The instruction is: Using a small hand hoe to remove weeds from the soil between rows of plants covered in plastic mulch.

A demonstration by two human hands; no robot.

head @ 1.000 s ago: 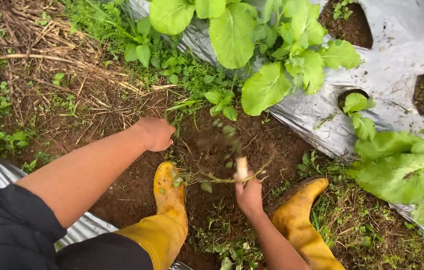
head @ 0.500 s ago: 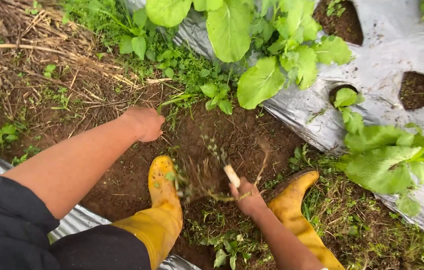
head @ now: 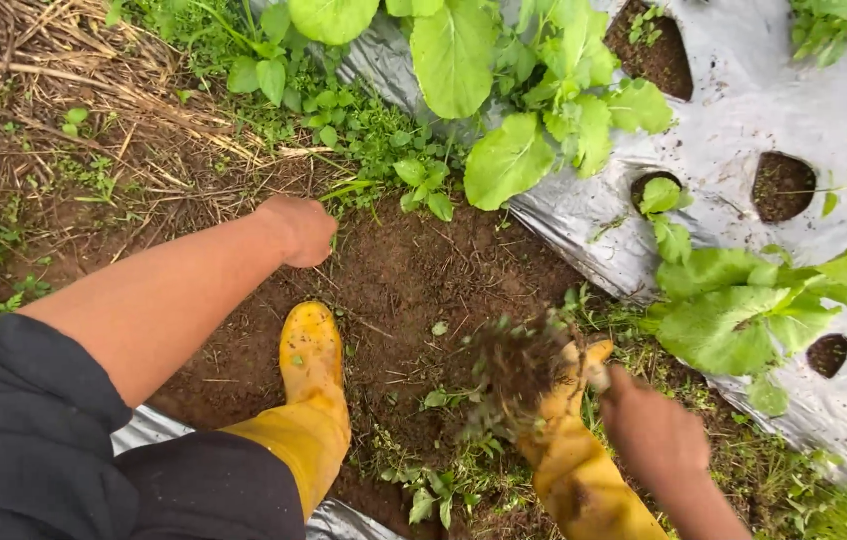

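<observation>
Head view: blurred weed clump (head: 518,370) beside right hand (head: 653,430)

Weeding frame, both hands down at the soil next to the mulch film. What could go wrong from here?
1. The right hand swings a blurred clump of weeds with soil on the roots; dirt may scatter onto the yellow boots.
2. The left hand is fisted close to the leafy crop plants; a careless pull might take a crop leaf.
3. The silver mulch film edge lies nearby and could tear.
</observation>
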